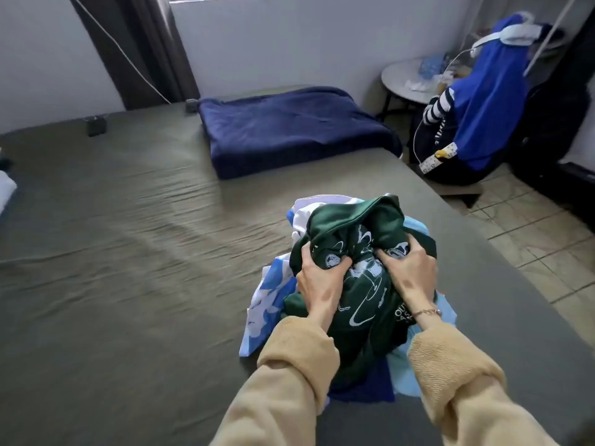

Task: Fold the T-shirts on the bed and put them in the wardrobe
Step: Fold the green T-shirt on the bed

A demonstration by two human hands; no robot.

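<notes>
The green shirt [354, 252] is sitting crumpled atop a pile [273, 300] of shirts at the bed's [128, 236] near right edge. The left hand [317, 280] and right hand [409, 272] are each clutching its bunched fabric. Lifting it tangled may be dragging lower shirts off onto the floor [531, 236].
</notes>
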